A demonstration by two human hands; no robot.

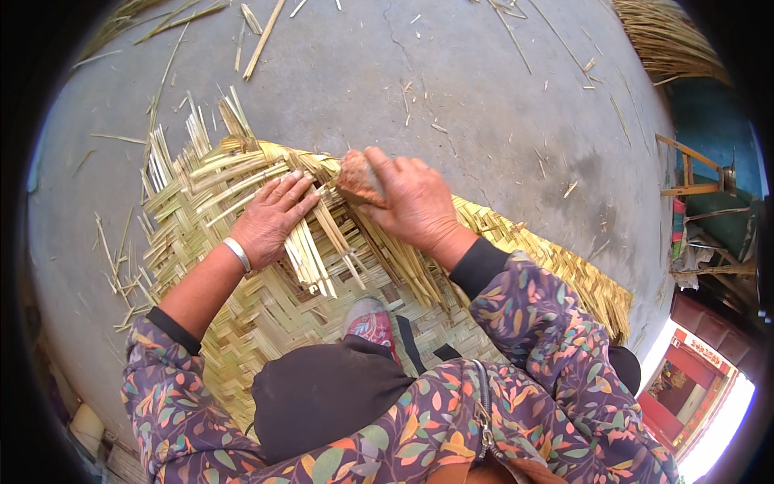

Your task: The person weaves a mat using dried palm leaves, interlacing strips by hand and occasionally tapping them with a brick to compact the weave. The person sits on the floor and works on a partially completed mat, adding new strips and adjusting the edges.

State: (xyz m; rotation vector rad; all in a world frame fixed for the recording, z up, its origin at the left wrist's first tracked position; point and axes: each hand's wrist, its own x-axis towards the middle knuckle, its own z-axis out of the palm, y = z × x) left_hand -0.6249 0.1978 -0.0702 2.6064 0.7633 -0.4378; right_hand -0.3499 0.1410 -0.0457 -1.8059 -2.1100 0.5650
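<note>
A woven reed mat (234, 323) lies on the floor beneath me, with loose strip ends sticking out along its far left edge. My left hand (274, 216) lies with fingers stretched over the folded strips (242, 173) near the mat's far edge, pressing on them. My right hand (415, 202) grips a reddish piece of brick (359, 179), which rests at the folded edge just right of my left fingers. Bent strip ends (310, 258) point back toward me between the hands. Whether the brick touches the strips underneath is partly hidden.
My shoe (371, 327) stands on the mat. Two dark flat strips (411, 345) lie beside it. Loose reed pieces (262, 40) are scattered over the grey concrete floor (500, 105). A reed bundle (669, 36) sits at the far right, above a wooden frame (692, 168).
</note>
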